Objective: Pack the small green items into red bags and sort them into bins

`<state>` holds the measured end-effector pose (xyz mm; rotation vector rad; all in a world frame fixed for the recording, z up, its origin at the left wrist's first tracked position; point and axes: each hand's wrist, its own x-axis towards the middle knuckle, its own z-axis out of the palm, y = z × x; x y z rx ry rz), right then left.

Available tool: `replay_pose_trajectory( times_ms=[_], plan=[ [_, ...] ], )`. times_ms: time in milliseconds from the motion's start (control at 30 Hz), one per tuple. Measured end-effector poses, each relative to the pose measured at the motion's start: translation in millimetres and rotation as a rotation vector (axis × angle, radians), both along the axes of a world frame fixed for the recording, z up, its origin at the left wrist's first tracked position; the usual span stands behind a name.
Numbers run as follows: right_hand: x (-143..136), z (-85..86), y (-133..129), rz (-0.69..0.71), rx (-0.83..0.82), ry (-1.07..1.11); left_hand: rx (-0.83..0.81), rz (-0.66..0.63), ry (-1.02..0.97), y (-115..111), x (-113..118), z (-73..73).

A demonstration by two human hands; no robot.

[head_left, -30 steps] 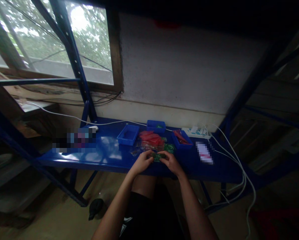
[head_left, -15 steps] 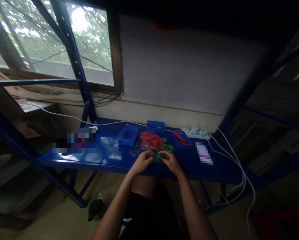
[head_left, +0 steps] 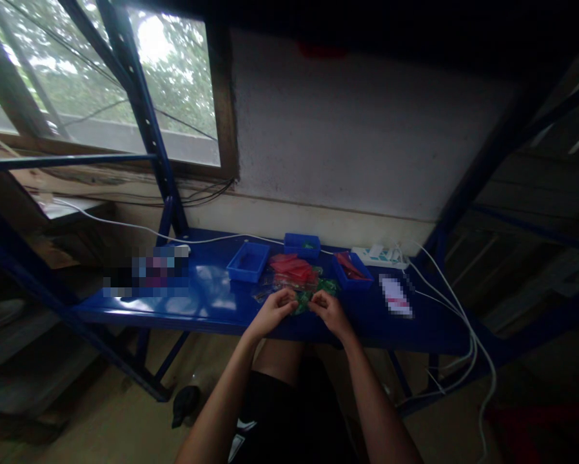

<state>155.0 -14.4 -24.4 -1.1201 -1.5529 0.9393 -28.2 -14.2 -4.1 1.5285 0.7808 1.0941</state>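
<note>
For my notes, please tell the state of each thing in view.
Red packets: loosely piled on table.
Left tray: open-topped, upright.
Back tray: upright, green contents showing.
Right tray: upright, red contents showing.
Left hand: fingers bent, by green pieces.
Right hand: fingers bent, grip unclear.
Power strip: apparently holding a plug.

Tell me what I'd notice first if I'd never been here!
The bright window at upper left jumps out first. Next comes the red heap midway along the blue table, with the left hand and right hand at some green material just in front.
</note>
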Motion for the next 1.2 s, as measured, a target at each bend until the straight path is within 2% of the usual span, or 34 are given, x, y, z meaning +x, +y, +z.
replay_pose_trajectory(
  times_ms=[167, 367, 467, 633, 800, 1000, 1200],
  plan=[
    [-3, 8.2, -8, 0.064, -0.011, 0.018, 0.028, 0.015, 0.023, 1, -1, -1.7],
    [-1, 12.3, -13, 0.159, -0.033, -0.02, 0.132, -0.044, 0.196, -2, -3, 2.0],
    [0, 12.3, -13, 0.108, 0.005, -0.061, 0.165, -0.08, 0.213, -1, -2, 0.3],
    [1, 17.6, -15, 0.117, 0.023, -0.049, 0.093, 0.094, 0.071, 4, 1, -5.6],
    [-1, 17.8, -14, 0.115, -0.008, -0.024, 0.02, -0.003, 0.063, 4, 4, -5.9],
    [-1, 7.9, -8, 0.047, -0.06, 0.079, -0.016, 0.075, 0.042, 3, 3, -6.2],
    [-1, 8.9, -9, 0.013, -0.015, 0.028, -0.006, 0.097, 0.079, 3, 3, -6.2]
  ],
)
